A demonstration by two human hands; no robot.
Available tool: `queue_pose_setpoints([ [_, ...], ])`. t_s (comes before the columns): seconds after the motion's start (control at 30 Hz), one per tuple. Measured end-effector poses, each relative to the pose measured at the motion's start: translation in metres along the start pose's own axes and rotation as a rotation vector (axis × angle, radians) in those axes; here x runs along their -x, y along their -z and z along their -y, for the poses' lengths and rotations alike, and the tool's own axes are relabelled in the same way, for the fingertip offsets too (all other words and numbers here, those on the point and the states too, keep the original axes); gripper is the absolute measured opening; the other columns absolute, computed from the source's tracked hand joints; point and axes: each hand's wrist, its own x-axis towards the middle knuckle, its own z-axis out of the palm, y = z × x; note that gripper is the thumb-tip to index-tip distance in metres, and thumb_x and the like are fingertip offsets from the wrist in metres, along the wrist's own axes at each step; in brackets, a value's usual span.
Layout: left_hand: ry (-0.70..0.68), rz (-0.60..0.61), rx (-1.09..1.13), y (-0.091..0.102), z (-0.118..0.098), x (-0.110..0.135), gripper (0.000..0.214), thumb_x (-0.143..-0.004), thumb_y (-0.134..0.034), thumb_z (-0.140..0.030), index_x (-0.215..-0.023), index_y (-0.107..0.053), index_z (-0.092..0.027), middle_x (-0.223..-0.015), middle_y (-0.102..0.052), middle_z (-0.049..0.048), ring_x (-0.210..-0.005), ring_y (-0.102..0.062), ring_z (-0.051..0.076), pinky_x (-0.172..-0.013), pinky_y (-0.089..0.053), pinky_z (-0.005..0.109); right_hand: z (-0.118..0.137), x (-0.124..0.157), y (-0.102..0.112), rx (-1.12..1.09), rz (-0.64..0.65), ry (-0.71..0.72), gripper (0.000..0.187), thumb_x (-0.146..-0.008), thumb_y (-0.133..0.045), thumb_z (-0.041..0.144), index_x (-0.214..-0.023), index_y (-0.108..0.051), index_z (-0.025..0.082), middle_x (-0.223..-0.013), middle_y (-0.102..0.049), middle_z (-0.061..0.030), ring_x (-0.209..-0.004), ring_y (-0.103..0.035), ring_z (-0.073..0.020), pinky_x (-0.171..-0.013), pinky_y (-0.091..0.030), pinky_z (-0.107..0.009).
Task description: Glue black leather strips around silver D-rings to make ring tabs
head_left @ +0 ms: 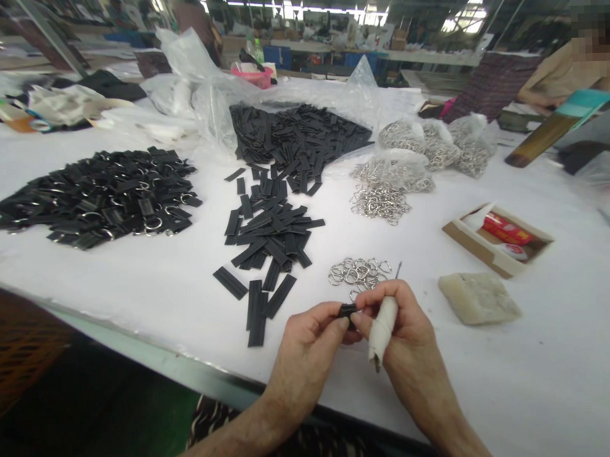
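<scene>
Both my hands meet near the table's front edge, pinching a small black strap piece (pixel 346 312) between them. My left hand (pixel 309 342) grips it with thumb and fingers closed. My right hand (pixel 398 325) is closed too, and also holds a tool with a white cloth-wrapped handle (pixel 382 329) that points down. Just beyond my fingers lies a small heap of metal rings (pixel 359 272) with a thin needle-like pin (pixel 398 270) beside it. Loose black strips (pixel 268 240) lie to the left of the rings on the white table (pixel 137 288).
A pile of black strips fitted with rings (pixel 98 199) lies at left; a bigger pile of strips on clear plastic (pixel 296 135) at back. Bags of rings (pixel 427 151), a cardboard box (pixel 495 238), a pale block (pixel 477 297). Another person (pixel 574 66) sits at far right.
</scene>
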Motion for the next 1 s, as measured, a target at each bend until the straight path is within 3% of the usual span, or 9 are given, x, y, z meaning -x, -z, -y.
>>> queue_pose_setpoints([
  [0.33,0.013,-0.021,-0.002,-0.0032,-0.0003,-0.0030,0.023,-0.086,-0.051,-0.018,-0.098,-0.071,-0.016,-0.086,-0.071,0.0044,-0.079,-0.064,0.017,-0.078,-0.051,0.028,-0.0031,-0.0011,-0.0020,0.073,-0.033,0.025,0.011,-0.078,-0.059,0.019,-0.083,-0.051,0.024,-0.066,-0.053,0.0065,-0.054,-0.049,-0.0088,-0.046,-0.039,-0.018],
  [0.43,0.011,-0.034,-0.110,-0.0020,0.0005,-0.0018,0.024,-0.086,-0.051,-0.020,-0.099,-0.070,-0.018,-0.088,-0.069,0.0050,-0.070,-0.063,0.015,-0.063,-0.052,0.025,-0.0024,-0.0010,-0.0014,0.088,-0.051,0.054,0.011,-0.077,-0.060,0.020,-0.081,-0.050,0.023,-0.064,-0.052,0.0065,-0.054,-0.048,-0.0088,-0.047,-0.039,-0.019],
  [0.57,-0.036,-0.058,-0.161,-0.0004,-0.0005,-0.0007,0.022,-0.082,-0.054,-0.022,-0.096,-0.071,-0.020,-0.116,-0.060,0.0073,-0.058,-0.061,0.011,-0.043,-0.046,0.021,0.0012,-0.0019,-0.0002,0.053,-0.032,0.064,0.011,-0.077,-0.060,0.021,-0.079,-0.049,0.022,-0.066,-0.054,0.0051,-0.054,-0.049,-0.0096,-0.047,-0.039,-0.020],
  [0.73,0.071,0.010,-0.019,-0.0019,-0.0038,-0.0045,0.022,-0.082,-0.054,-0.021,-0.097,-0.070,-0.016,-0.077,-0.067,0.0052,-0.071,-0.064,0.018,-0.064,-0.053,0.028,0.0019,-0.0044,0.0026,0.020,-0.004,0.013,0.013,-0.076,-0.061,0.021,-0.079,-0.048,0.023,-0.065,-0.054,0.0057,-0.053,-0.049,-0.0099,-0.049,-0.042,-0.021],
  [1.0,0.131,0.048,0.122,-0.0001,-0.0012,-0.0081,0.016,-0.080,-0.058,-0.022,-0.087,-0.071,-0.015,-0.084,-0.070,0.0063,-0.080,-0.064,0.020,-0.077,-0.052,0.034,-0.0005,-0.0072,0.0032,0.007,-0.008,0.008,0.015,-0.075,-0.063,0.025,-0.078,-0.049,0.023,-0.065,-0.054,0.0051,-0.052,-0.049,-0.0103,-0.048,-0.042,-0.021],
])
